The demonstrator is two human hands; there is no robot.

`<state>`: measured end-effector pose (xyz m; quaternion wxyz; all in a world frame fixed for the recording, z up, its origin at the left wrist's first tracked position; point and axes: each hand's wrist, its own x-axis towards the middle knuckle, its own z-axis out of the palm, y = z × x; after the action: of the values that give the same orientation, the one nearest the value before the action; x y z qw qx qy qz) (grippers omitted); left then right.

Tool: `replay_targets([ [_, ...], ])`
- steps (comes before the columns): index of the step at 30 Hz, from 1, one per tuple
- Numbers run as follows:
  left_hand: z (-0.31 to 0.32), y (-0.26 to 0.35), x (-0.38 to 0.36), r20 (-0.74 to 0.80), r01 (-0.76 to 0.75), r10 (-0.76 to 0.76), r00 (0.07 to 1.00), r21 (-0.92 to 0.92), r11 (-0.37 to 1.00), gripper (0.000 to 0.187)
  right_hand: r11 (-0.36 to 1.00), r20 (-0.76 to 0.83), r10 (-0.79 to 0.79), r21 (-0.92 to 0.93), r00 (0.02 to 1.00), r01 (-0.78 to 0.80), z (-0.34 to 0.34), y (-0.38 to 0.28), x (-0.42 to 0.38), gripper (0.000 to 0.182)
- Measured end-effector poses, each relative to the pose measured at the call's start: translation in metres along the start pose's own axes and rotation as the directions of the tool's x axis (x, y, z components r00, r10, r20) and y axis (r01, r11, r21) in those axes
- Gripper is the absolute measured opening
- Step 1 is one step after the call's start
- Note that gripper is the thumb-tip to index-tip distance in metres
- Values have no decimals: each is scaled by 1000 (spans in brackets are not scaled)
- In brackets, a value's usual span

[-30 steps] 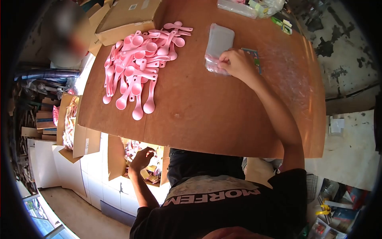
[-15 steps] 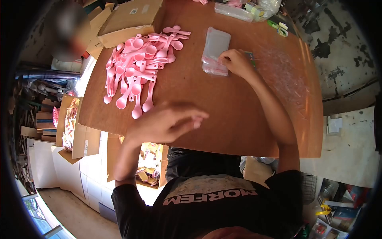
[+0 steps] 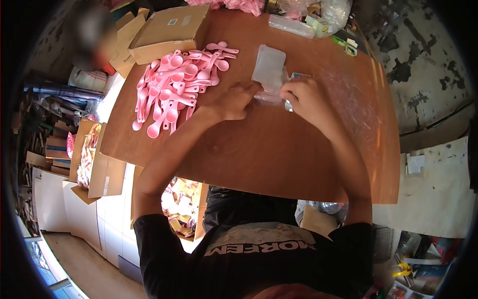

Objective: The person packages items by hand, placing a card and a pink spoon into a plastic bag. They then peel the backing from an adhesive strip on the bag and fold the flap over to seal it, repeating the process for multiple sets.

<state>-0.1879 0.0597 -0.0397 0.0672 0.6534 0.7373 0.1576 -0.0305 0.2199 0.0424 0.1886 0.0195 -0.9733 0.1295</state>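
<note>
A stack of clear plastic bags [image 3: 269, 65] lies on the brown table [image 3: 239, 154]. My left hand [image 3: 238, 101] is at the lower left edge of the stack, its fingers bent together against the bags. On the other side, my right hand [image 3: 304, 95] is closed in a pinch at the stack's right edge, and a small shiny bit shows under its fingers. What either hand grips is too small to make out. To the left of my left hand lies a heap of pink spoons [image 3: 174, 87]. A small blue-edged card [image 3: 300, 75] shows behind my right hand.
A closed cardboard box [image 3: 169, 32] stands behind the spoons. Plastic packs [image 3: 291, 26], pink bundles [image 3: 241, 5] and green scissors [image 3: 345, 46] lie along the far edge. Loose clear film [image 3: 356, 99] is on the right. Open boxes with packets [image 3: 181, 204] stand below the table.
My left hand has moved from the near side of the table up and right to the bags. My right hand has shifted slightly down and stays closed. The view has shifted a little.
</note>
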Motion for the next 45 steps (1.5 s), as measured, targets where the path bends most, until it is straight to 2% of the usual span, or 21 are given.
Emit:
replay_targets([
  [2,-14,15,-15,-314,-64,-4,949,-204,977,65,994,179,14,108,984,-34,-3,-17,-26,6],
  [3,-23,27,-23,-312,-73,7,950,-200,977,65,981,184,-18,191,983,-18,-1,-23,-38,6],
  [5,-33,57,-43,-183,-243,211,960,-175,954,76,939,191,-55,343,980,-14,-1,-41,-55,7],
  [8,-13,80,-67,-237,-252,149,960,-498,830,37,851,232,-42,517,972,-87,-15,-51,-59,10],
  [9,-6,85,-73,-223,-254,160,961,-502,827,37,852,214,-61,520,975,-61,-13,-44,-60,10],
  [10,1,90,-78,-276,-191,23,961,-599,777,28,811,291,68,541,954,-223,-6,-34,-60,13],
  [11,7,92,-81,-308,-134,-122,943,-691,710,18,880,226,136,420,965,-223,-7,-22,-55,14],
  [12,13,93,-83,-295,-129,-117,948,-695,707,18,929,154,194,289,969,-232,-9,-9,-48,16],
  [14,23,95,-89,-190,-53,-395,899,-941,334,15,991,-133,133,-6,982,-135,10,33,-45,19],
  [15,20,98,-90,-194,-93,-410,891,-963,252,11,989,-125,144,0,982,-145,20,50,-48,19],
  [17,24,95,-90,-206,-116,-477,855,-971,211,10,911,-150,63,-395,987,-118,31,76,-56,18],
  [22,20,95,-87,-171,-82,-627,760,-982,169,18,970,-190,85,-211,978,-125,29,80,-68,16],
  [23,16,96,-87,-113,-76,-597,794,-993,88,22,980,-177,77,-167,981,-107,28,80,-69,15],
  [27,19,97,-83,-189,-158,-626,756,-982,105,20,965,-139,86,-233,987,-117,-7,38,-69,16],
  [29,16,97,-82,-171,-141,-647,743,-985,97,20,986,-332,47,-136,942,-97,-22,14,-71,11],
  [30,15,97,-82,-157,-127,-656,738,-987,93,19,987,-325,44,-133,945,-92,-24,1,-76,11],
  [32,20,92,-85,-183,-106,-631,754,-982,159,17,911,-413,305,388,858,-137,-27,-22,-83,12],
  [33,20,93,-85,-186,-102,-563,806,-979,178,16,912,-411,304,387,859,-137,-28,-29,-86,12],
  [35,16,98,-81,-166,-82,-451,877,-976,200,16,711,-273,495,673,825,-204,-29,-38,-89,15],
  [41,10,107,-81,-142,-70,-297,944,-968,239,19,498,-164,570,848,805,-180,-17,-37,-66,18],
  [45,13,105,-80,-219,-146,-313,924,-960,239,21,542,-119,528,810,841,-226,-10,-33,-66,19],
])
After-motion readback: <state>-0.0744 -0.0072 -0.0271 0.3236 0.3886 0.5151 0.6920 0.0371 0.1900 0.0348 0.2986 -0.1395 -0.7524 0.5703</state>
